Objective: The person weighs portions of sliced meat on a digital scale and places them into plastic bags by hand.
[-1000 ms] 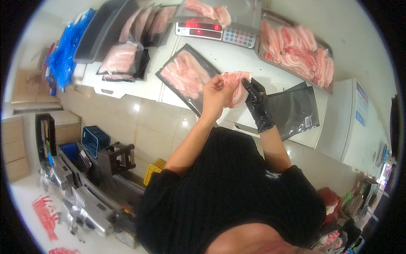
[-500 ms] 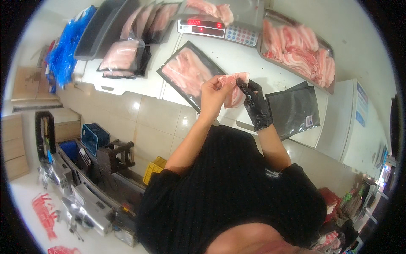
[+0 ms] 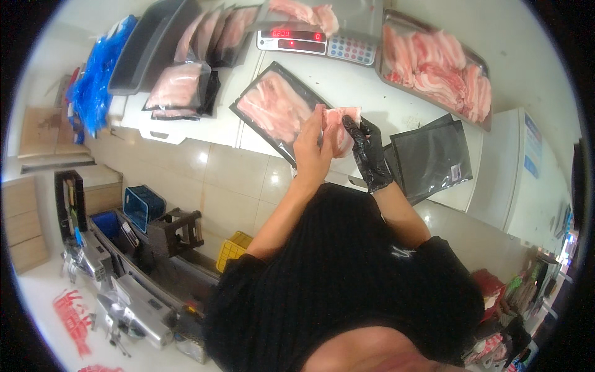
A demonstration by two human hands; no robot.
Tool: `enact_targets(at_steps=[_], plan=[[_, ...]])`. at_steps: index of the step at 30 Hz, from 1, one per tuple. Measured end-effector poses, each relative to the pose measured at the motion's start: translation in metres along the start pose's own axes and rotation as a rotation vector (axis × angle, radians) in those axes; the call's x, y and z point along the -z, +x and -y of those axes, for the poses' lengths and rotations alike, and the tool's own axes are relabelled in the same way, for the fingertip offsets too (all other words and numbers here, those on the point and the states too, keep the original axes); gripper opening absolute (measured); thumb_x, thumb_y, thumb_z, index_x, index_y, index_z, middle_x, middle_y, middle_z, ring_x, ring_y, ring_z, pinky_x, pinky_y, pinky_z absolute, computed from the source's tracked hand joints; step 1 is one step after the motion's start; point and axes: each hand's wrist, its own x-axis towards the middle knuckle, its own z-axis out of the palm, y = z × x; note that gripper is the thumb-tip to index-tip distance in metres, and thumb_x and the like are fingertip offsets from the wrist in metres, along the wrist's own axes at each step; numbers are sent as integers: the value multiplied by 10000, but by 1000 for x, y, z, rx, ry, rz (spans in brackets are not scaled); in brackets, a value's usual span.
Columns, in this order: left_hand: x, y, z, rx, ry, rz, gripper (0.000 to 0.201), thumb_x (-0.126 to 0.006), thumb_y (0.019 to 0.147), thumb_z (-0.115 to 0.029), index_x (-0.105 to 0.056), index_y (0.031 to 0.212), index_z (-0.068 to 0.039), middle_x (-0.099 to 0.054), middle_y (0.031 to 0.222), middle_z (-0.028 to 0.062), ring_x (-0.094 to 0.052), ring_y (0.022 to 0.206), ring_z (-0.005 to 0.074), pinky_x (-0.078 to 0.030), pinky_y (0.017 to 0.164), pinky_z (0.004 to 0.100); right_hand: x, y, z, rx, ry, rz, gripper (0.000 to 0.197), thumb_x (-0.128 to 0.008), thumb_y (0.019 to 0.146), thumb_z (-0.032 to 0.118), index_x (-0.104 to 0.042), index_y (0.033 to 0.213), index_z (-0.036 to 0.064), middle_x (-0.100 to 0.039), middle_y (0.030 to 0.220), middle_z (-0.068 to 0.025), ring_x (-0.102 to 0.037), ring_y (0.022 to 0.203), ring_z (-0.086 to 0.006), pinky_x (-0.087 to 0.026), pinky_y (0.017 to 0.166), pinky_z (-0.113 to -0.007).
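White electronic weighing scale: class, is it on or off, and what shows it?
On: the white electronic weighing scale has red digits glowing on its front.

Both forearms angle inward, the bare left hand and black-gloved right hand pinching side by side.

Red digits glow on the scale, clear enough. Right of the scale and closer in, a black pouch has a tiny label, unreadable; farther right, the blue-and-white sticker on a white cabinet is just blur.
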Motion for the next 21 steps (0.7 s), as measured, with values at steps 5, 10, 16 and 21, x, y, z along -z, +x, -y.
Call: enact_targets(at_steps=[5,10,16,21], plan=[[3,3,-11,249,-243,61,400,-694,1016,-195,-660,1306,77,-753,1109,198,-728,997,264,-550,884,333,3,0,13,5,-47,46,167,-748,993,206,-778,1074,63,-636,790,82,-493,639,-9,-380,533,-214],[4,7,-20,508,-580,74,371,-682,1041,-237,-699,1261,62,-749,1036,74,-663,933,96,-532,812,258,3,-3,31,71,-167,120,175,-765,980,205,-783,1042,42,-656,795,70,-528,684,-19,-417,554,-227],[7,11,-19,509,-502,85,315,-685,1036,-218,-735,1169,63,-757,995,67,-648,854,82,-509,711,246,10,9,20,77,-208,101,181,-788,956,192,-785,1028,26,-680,815,51,-563,711,-33,-463,601,-239],[12,17,-6,721,-810,242,265,-680,1031,-197,-718,1137,43,-747,978,66,-685,822,113,-546,717,263,17,10,37,38,-226,172,178,-791,948,175,-771,1040,24,-701,870,51,-590,777,-46,-493,690,-248]])
